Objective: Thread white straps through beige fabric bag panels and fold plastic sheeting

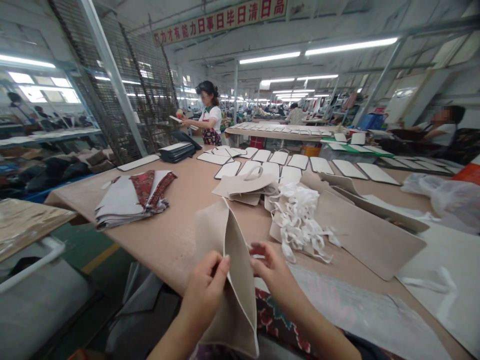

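Observation:
My left hand (pixel 210 280) pinches the near edge of a beige fabric pouch (pixel 240 260), thumb on top. The pouch stands tilted at the table's front edge, its two stiff layers parted so that the inside shows. Against its right side is my right hand (pixel 268 265), fingers curled together. A small white bit shows at those fingertips; whether it is a strip or part of the pouch I cannot tell. Just beyond my right hand lies a tangled heap of white ribbon strips (pixel 298 215). More beige fabric pieces (pixel 243 186) are stacked behind it.
Left on the brown-covered table (pixel 180 220) sits a stack of grey and red patterned cloth (pixel 131 200). Rows of white dark-edged panels (pixel 268 170) cover the back. Large beige sheets (pixel 371 235) and clear plastic (pixel 442 195) lie right. A co-worker (pixel 210 117) stands beyond the table.

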`<control>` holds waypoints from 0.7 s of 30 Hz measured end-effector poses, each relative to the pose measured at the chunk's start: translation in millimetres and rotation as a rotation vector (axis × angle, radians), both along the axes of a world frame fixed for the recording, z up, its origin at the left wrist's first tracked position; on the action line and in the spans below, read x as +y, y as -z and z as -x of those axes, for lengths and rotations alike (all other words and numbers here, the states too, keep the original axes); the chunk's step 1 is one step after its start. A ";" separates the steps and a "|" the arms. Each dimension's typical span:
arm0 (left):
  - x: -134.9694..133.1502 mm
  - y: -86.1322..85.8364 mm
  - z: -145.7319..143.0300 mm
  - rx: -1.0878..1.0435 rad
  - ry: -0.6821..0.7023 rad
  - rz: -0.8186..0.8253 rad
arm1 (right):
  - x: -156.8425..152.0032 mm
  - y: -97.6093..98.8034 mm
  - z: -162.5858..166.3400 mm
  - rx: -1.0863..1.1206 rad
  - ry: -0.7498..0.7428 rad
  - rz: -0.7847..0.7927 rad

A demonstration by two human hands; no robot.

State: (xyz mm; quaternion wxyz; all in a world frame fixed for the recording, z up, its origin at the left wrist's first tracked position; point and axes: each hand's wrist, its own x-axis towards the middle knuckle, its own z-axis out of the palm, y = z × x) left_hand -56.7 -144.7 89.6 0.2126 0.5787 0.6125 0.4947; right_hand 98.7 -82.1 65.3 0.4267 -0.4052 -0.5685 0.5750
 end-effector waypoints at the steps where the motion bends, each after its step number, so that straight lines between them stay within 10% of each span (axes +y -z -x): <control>1: 0.5 -0.6 -4.9 0.054 -0.011 -0.016 | -7.7 -4.8 1.0 -0.034 0.012 -0.087; 11: 11.1 1.8 -27.0 0.036 -0.083 -0.108 | -42.1 -23.2 -6.4 -0.855 0.114 -1.209; 21: 23.5 -44.9 39.5 0.604 0.045 -0.524 | 5.4 -65.7 -48.3 -0.758 -0.216 -1.137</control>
